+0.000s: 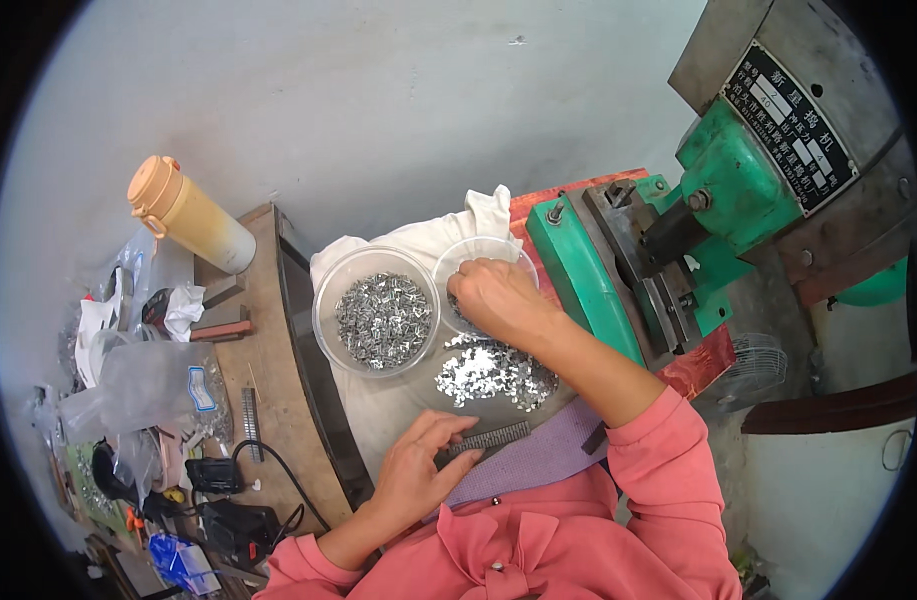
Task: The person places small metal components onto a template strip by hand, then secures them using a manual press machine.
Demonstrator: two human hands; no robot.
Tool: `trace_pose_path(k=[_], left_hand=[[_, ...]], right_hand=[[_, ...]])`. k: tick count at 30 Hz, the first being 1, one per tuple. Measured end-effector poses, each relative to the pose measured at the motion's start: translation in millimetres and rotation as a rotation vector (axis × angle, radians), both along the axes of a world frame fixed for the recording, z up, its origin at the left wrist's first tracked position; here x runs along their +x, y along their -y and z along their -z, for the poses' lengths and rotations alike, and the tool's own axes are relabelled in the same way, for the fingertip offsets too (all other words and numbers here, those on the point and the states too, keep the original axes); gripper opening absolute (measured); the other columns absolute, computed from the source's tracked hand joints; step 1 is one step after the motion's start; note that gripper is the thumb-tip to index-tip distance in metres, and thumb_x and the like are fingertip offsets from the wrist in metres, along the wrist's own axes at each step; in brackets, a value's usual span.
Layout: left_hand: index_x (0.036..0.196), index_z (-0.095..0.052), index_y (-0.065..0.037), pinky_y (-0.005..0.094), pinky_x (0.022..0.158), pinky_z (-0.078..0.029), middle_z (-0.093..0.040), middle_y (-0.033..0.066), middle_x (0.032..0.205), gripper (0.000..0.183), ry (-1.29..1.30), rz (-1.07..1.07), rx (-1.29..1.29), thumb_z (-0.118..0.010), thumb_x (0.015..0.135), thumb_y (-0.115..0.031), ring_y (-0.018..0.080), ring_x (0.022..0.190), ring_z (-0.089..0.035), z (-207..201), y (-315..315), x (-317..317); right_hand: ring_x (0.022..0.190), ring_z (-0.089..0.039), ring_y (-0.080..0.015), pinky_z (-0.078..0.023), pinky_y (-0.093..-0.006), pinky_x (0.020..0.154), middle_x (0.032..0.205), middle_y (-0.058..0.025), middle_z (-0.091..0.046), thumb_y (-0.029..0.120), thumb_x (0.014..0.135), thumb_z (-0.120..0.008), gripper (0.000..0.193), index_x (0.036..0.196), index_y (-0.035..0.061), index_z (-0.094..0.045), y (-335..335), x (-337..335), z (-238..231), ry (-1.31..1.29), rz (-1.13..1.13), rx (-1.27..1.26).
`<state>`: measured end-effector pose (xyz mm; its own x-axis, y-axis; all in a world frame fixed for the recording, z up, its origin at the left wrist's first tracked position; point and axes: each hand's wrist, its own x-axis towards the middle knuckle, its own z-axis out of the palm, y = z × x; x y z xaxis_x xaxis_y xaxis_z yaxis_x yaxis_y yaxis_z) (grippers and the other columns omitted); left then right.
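My right hand reaches into the smaller clear plastic tub, its fingers curled down; what they pinch is hidden. Dark small parts show at that tub's inner edge. My left hand rests low on the work surface, with thumb and fingers on either side of a slotted metal strip, holding its left end. Between the hands lies a loose pile of small shiny metal pieces. To the left of the smaller tub, a larger clear tub holds many small bent metal parts.
A green press stands to the right, its ram over a metal die. White cloth lies behind the tubs, purple cloth along the near edge. The left wooden table carries an orange-yellow bottle, plastic bags and another slotted strip.
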<state>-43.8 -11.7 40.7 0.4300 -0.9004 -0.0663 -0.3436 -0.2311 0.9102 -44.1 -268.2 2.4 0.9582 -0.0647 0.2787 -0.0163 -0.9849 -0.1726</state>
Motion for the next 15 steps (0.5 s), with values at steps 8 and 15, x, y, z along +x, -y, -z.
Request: trace_pose_path(k=[8,15], left_hand=[[0.123,-0.065,0.000,0.0260,0.080,-0.053,-0.065,0.0075,0.104,0.032,-0.434,-0.076,-0.079,-0.072,0.092,-0.007,0.0124,0.092,-0.065,12.3,12.9,-8.1],[0.117,-0.062,0.003,0.0221,0.071,-0.048,-0.062,0.0028,0.092,0.021,-0.827,-0.396,-0.207,-0.062,0.097,-0.001,0.0083,0.079,-0.058,-6.2,31.9,3.4]], right_hand=[[0.080,-0.073,-0.0257,-0.057,-0.0368,0.067,0.081,-0.0138,-0.071,0.011,0.078,-0.063,0.010,0.077,0.0060,-0.071,-4.0,6.7,6.9,0.060,0.024,-0.104],[0.073,-0.073,-0.0273,-0.058,-0.0399,0.064,0.077,-0.0146,-0.071,0.012,0.078,-0.062,0.011,0.075,0.0068,-0.071,-8.8,10.2,8.0,0.079,0.065,-0.111]])
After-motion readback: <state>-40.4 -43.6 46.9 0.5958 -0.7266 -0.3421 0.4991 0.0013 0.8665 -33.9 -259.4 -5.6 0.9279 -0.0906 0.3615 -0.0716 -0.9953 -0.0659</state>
